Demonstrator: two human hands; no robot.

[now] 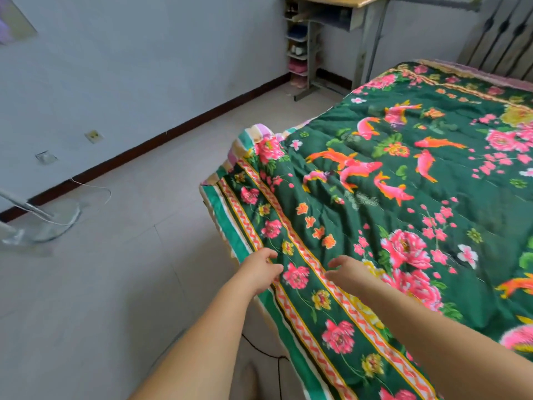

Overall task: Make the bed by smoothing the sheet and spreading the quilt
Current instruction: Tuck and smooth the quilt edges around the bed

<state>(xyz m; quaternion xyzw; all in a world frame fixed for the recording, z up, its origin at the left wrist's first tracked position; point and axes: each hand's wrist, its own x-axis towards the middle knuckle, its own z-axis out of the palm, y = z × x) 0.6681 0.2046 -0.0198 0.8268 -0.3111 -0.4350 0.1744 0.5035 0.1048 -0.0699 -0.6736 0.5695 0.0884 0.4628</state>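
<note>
While the dark green quilted cotton quilt with pink flowers and orange fish (403,197) lay over the bed, bunched near its far corner, I kept my left hand (259,271) and right hand (350,272) loose above its striped border, gripping nothing, and judged a one-sided tug could drag it floorward.

Quilt (403,197) spread over bed, right half of frame. Both hands at its near edge, lower centre: left grip (261,271), right grip (347,272). Fan base (43,223) on floor, far left. Worktop (343,2) and shoe rack (298,47), top centre.
</note>
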